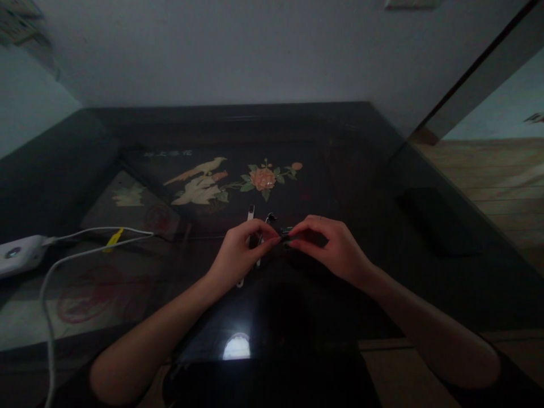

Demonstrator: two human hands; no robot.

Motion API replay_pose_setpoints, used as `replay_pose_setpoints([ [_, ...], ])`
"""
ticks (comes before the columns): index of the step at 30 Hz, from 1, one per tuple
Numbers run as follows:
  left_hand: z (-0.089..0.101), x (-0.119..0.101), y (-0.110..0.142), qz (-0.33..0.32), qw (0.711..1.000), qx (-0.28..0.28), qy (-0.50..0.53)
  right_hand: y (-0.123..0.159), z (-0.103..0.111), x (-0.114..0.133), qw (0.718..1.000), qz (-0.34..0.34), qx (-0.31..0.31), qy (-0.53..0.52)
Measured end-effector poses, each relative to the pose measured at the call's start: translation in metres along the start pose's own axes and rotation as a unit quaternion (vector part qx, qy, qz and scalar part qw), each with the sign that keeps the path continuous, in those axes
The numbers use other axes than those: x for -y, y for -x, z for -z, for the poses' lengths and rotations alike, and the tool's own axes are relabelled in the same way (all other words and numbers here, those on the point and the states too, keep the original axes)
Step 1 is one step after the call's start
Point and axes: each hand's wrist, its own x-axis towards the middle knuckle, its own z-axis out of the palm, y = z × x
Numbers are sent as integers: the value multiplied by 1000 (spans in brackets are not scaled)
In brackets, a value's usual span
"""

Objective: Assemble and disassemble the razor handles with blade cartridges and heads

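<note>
Dim light covers a dark, glossy surface (pixel 357 170) that reaches back to a pale wall (pixel 204 51), with wooden flooring (pixel 501 192) showing beyond its right side. Near the middle, the two hands meet over the surface, thumbs and fingertips pinched closely around one small, dark item (pixel 284 236); it lies between them, and its exact shape is too small and dim to tell. The left hand (pixel 244 243) grips its left side and the right hand (pixel 329 241) its right side, both narrowly closed. A slim, light-coloured strip (pixel 250 213) lies partly hidden behind and beneath the left hand, its ends showing above and below. Just beside it, a small curved piece (pixel 271 217) with a dark tip shows above the left fingers. Farther back, a picture of a bird (pixel 208 167) and a pinkish flower (pixel 262 179) with green leaves decorates the surface. At the left edge sits a white box-shaped device (pixel 19 255), with a white cable (pixel 91 230) and a yellow tag (pixel 113 240) beside it. A dark flat object (pixel 437 221) lies well apart, to the right of the right hand.
</note>
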Motion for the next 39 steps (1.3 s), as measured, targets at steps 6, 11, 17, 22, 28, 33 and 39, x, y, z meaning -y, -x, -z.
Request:
replay_pose_setpoints([
  [6, -1, -3, 3, -18, 1000, 4, -4, 0, -3, 1, 999, -31, -7, -31],
  [11, 0, -6, 4, -40, 999, 8, 0, -1, -4, 1, 994, -60, 2, -88],
  [17, 2, -10, 5, -44, 999, 12, 16, -2, -2, 0, 985, -83, -2, -148],
  [22, 7, -7, 8, -63, 993, 39, 88, -5, 3, -3, 965, -119, 7, -234],
  [28, 12, -4, 7, -108, 979, 130, 113, -4, 6, -1, 928, -121, 43, -351],
  [33, 14, -7, 7, -119, 976, 159, 86, -2, 5, 1, 908, -132, 86, -388],
  [39, 13, -9, 8, -135, 974, 164, 77, -1, 2, 3, 898, -145, 107, -402],
])
